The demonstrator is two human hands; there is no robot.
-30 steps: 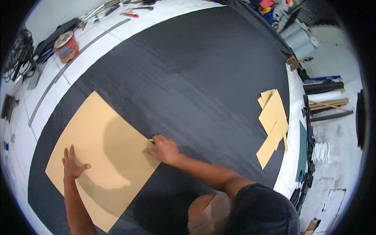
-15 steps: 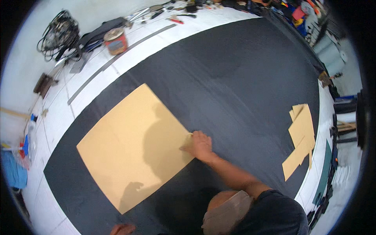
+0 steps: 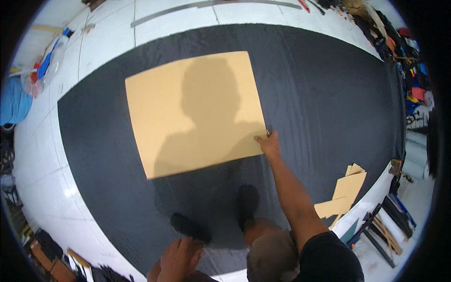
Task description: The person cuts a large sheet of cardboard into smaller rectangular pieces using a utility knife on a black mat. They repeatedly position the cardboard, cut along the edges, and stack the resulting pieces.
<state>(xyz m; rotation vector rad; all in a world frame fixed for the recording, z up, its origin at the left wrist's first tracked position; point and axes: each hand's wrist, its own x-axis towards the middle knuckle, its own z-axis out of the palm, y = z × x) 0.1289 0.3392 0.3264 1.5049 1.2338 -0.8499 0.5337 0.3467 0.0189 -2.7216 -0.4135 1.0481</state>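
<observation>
Now the left grip (image 3: 177, 258), its hold hard to tell, leaves the card (image 3: 197, 115) to the right grip (image 3: 271, 144), pinching a thin stick (image 3: 268, 133)

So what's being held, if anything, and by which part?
The right hand seems to hold a slim object at the edge of the tan sheet; which part is unclear.

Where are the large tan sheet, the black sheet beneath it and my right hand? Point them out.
Large tan sheet (image 3: 202, 115): head view, shadowed middle of its face.
Black sheet (image 3: 329, 103): head view, bare stretch right of the tan one.
Right hand (image 3: 269, 143): head view, middle of the hand.
</observation>
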